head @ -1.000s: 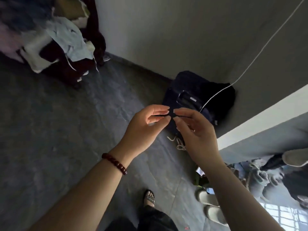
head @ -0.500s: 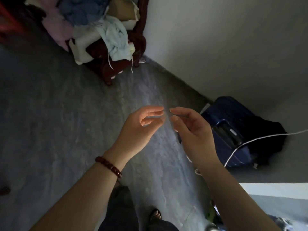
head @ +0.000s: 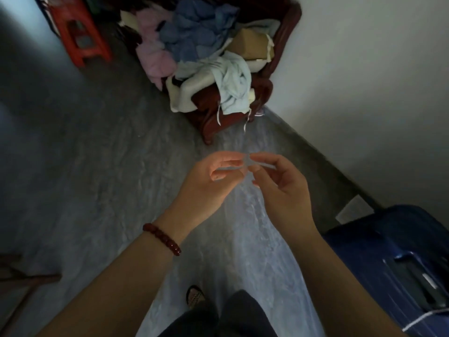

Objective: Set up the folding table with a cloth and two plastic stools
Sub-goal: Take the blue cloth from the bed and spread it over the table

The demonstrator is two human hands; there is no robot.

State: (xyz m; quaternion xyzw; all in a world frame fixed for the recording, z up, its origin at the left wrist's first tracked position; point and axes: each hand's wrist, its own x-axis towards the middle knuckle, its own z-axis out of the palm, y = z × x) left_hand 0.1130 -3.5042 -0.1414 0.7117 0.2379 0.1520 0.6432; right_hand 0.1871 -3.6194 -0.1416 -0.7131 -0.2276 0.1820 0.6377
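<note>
We hold the cloth point(head: 246, 162) up in front of us, in the middle of the scene. It is a thin, nearly clear plastic film. The left hand point(head: 211, 183) and right hand point(head: 284, 190) meet fingertip to fingertip on one small bit of its edge, each pinching it, though blur makes the left grip less sure. A pale band runs from the hands down toward our feet, and we take that for the rest of the film hanging, not yet opened. We judge it very light, limp and slippery, likely to cling to itself and tear if pulled hard. It should be taken at the edge with thumb and forefinger, the layers rubbed apart, then the hands slid outward to two corners before it is shaken open. The one stool point(head: 82, 32) we can see stands on the floor at the far left, red and blurred. It looks stiff and light, best gripped by the seat rim. We see no second stool. Dark brown bars point(head: 26, 279) at the near left may belong to the bench, but we cannot tell. A chair point(head: 269, 91) heaped with clothes stands far middle, and a suitcase point(head: 388, 251) near right.
</note>
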